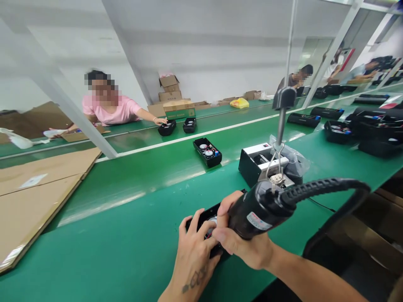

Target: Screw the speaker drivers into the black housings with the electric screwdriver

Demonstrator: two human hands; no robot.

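My right hand (247, 247) is wrapped round a black electric screwdriver (258, 212), which tilts down toward the left and hangs by a wire hook from a cord above. Its tip is hidden behind my fingers. Beneath it on the green bench lies a black speaker housing (215, 209), with part of a round speaker and a red wire showing between my hands. My left hand (195, 245) grips this housing from the near left, its fingers bent over the inside and the far edge. The fingertips of both hands come close together over the housing.
An open black housing (208, 152) with two speakers lies on the green belt. A metal-sided box (260, 161) stands beyond the screwdriver. Flat cardboard (40, 184) lies left; several housings (355, 126) sit right. Opposite, a person in pink (116, 110) touches another housing (166, 128).
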